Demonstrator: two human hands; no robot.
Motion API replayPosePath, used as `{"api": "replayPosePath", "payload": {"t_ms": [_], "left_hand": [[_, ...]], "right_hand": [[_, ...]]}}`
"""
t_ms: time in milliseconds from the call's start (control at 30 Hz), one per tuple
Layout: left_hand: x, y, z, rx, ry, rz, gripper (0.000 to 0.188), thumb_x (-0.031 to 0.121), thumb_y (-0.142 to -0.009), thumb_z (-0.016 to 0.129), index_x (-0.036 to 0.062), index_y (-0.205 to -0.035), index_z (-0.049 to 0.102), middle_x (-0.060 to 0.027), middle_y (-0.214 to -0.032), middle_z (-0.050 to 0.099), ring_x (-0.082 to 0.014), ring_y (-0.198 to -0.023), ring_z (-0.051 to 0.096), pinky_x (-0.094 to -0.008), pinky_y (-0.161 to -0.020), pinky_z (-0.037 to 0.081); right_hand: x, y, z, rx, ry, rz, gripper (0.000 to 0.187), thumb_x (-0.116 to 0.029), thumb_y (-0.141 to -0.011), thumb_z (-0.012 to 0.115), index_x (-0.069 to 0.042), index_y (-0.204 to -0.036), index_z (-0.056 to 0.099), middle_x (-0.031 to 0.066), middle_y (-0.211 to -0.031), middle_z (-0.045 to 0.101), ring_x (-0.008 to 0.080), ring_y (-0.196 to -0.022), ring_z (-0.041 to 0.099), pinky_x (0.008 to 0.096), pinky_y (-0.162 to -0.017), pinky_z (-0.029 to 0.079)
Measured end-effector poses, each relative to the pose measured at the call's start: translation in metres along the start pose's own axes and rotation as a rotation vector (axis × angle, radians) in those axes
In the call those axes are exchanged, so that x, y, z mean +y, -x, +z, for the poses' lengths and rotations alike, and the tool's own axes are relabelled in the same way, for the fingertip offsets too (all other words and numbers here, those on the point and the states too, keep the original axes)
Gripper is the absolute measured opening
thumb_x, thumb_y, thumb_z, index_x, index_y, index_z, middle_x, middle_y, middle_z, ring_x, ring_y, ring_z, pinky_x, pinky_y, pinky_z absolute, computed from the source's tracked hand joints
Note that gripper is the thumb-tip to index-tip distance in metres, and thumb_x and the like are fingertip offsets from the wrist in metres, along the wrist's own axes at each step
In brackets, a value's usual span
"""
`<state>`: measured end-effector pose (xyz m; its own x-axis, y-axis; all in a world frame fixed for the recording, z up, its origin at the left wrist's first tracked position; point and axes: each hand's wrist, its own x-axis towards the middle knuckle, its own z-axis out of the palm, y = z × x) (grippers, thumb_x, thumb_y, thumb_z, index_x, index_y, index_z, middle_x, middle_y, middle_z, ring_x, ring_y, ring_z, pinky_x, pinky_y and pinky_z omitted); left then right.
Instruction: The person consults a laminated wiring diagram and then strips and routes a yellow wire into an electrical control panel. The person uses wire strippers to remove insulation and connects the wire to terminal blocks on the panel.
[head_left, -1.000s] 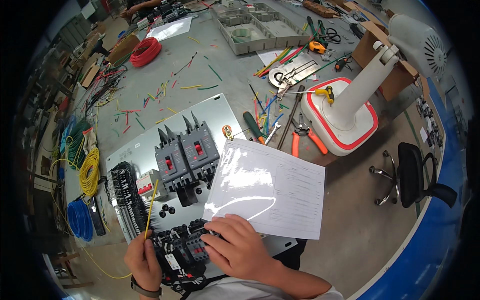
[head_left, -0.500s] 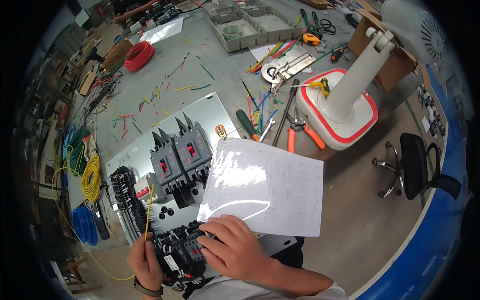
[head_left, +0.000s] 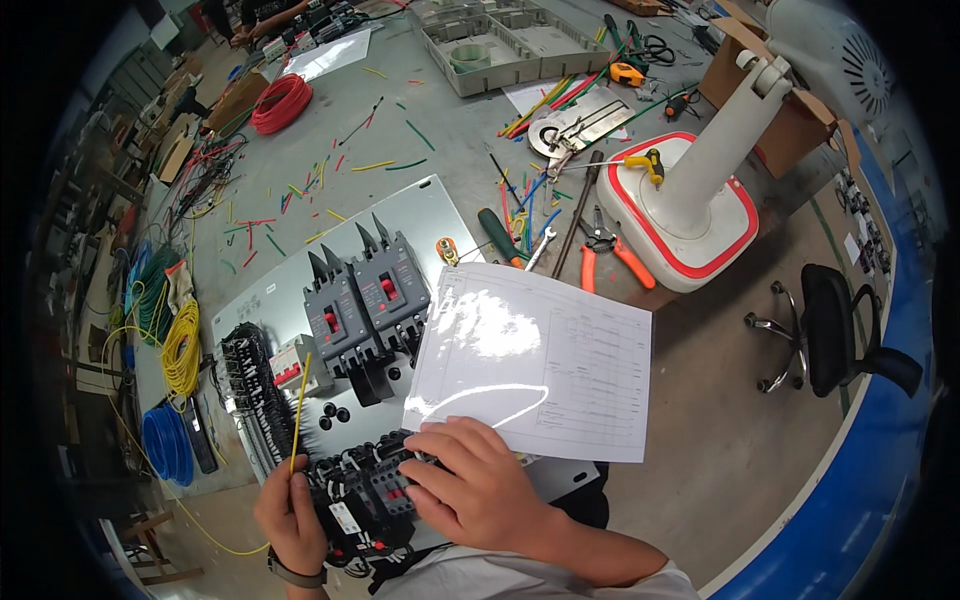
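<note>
My left hand [head_left: 289,517] is closed in a pinch on a yellow wire [head_left: 299,418], whose free end points up over the metal mounting plate [head_left: 436,212]. The wire's tail loops away below toward the left. Over the wired black control components [head_left: 345,505] along the plate's near edge lies my right hand [head_left: 485,492], fingers spread and slightly bent, fingertips at the components beside a laminated sheet [head_left: 590,405]. Its palm side is hidden. Two large grey circuit breakers [head_left: 385,285] sit farther up, with a small breaker with red switches [head_left: 297,366] at their left.
Yellow [head_left: 181,350], blue [head_left: 167,447] and red [head_left: 281,105] wire coils lie at the left. Orange-handled pliers [head_left: 617,252], a screwdriver [head_left: 497,236] and a white machine base [head_left: 690,225] border the sheet. Wire scraps litter the table; a chair [head_left: 825,325] stands right.
The view has shifted slightly, so the table things sit a little differently in it. My left hand still pinches the yellow wire, and my right hand keeps its place over the components.
</note>
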<state>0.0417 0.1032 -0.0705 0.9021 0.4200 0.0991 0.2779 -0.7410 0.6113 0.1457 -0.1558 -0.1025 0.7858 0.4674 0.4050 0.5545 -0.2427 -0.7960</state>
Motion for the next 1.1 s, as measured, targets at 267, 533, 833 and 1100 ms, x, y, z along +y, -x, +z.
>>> {"api": "replayPosePath", "payload": {"t_ms": [267,533,833,1100], "left_hand": [[0.001,-0.001,0.001,-0.004,-0.002,-0.014,0.023,0.006,-0.108,0.058,-0.0070,-0.119,0.073,-0.0172,-0.101,0.078,-0.0232,-0.090,0.072,-0.0344,-0.081,0.054],[0.005,-0.001,0.000,-0.015,0.001,-0.045,0.022,0.006,-0.108,0.059,-0.0068,-0.119,0.073,-0.0173,-0.103,0.078,-0.0233,-0.091,0.073,-0.0346,-0.083,0.055],[-0.001,0.000,0.001,0.005,0.018,0.031,0.024,0.009,-0.111,0.056,-0.0055,-0.122,0.072,-0.0034,-0.093,0.067,-0.0084,-0.079,0.052,-0.0265,-0.071,0.042],[0.005,-0.002,0.000,0.021,0.029,0.033,0.022,0.006,-0.107,0.060,-0.0064,-0.119,0.073,-0.0188,-0.106,0.078,-0.0272,-0.095,0.075,-0.0361,-0.087,0.056]], "right_hand": [[0.001,0.000,0.001,0.003,-0.014,0.006,0.022,-0.018,-0.095,0.075,-0.004,-0.112,0.075,0.0127,-0.126,0.069,0.0341,-0.121,0.067,0.0518,-0.112,0.049],[0.001,-0.001,-0.001,0.010,-0.009,0.005,0.027,-0.019,-0.095,0.073,-0.001,-0.115,0.072,0.0163,-0.126,0.068,0.0355,-0.121,0.065,0.0520,-0.113,0.049],[0.024,-0.021,-0.023,-0.121,0.002,0.025,0.043,-0.038,-0.103,0.071,0.001,-0.122,0.071,0.0169,-0.118,0.071,0.0368,-0.110,0.068,0.0480,-0.108,0.051],[0.041,-0.042,-0.035,-0.303,0.179,0.050,0.048,-0.045,-0.110,0.059,0.000,-0.121,0.072,0.0162,-0.109,0.075,0.0348,-0.107,0.072,0.0512,-0.115,0.047]]}}
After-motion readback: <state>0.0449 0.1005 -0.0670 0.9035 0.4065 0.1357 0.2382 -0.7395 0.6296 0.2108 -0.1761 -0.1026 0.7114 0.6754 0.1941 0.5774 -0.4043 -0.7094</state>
